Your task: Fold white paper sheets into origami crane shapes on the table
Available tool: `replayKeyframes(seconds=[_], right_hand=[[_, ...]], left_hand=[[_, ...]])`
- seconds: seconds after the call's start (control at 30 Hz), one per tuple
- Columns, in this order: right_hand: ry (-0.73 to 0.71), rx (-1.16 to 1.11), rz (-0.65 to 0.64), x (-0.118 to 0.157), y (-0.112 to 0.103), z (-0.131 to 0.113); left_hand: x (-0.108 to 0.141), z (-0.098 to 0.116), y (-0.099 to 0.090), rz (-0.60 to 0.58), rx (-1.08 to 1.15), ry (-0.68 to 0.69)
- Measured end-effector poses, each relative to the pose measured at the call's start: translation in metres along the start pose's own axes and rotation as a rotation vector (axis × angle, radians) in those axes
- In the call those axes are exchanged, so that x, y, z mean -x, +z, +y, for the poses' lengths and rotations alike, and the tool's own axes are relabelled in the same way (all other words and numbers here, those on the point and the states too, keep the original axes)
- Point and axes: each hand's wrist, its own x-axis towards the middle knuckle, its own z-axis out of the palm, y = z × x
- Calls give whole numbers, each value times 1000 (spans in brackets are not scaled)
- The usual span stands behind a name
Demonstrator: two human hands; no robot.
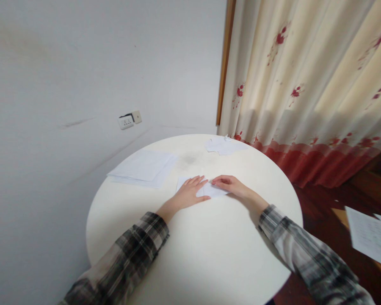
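White paper, a small folded sheet (pixel 206 189), lies flat near the middle of the round surface (pixel 209 254), a little toward its far edge. Both hands press on it: the left hand (pixel 190 192) lies open and flat, palm down, fingers spread over the sheet's left half; the right hand (pixel 230 184) rests with fingers stretched out, fingertips on the right part where the paper comes to a point. Neither grips anything; they only hold the sheet down.

Judging by the pointed shape, the step in hand looks like creasing a fold flat. The next move would call for one hand to pin the sheet while the other runs along the crease, keeping the edges lined up.

Toward the far left edge lies a stack of white sheets (pixel 144 168), well apart from the hands. At the far edge sits a crumpled bit of paper (pixel 222 145). Off the surface to the right, another sheet (pixel 371 235) carries faint printed lines, too blurred to read. No brand or label is legible anywhere; the wall socket (pixel 126 122) shows none either.
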Motion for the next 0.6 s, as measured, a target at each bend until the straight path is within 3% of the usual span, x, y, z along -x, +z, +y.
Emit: replayKeyframes(seconds=[0.6], right_hand=[[37, -66, 31, -1, 1, 0]], left_hand=[[2, 3, -1, 8, -17, 1]])
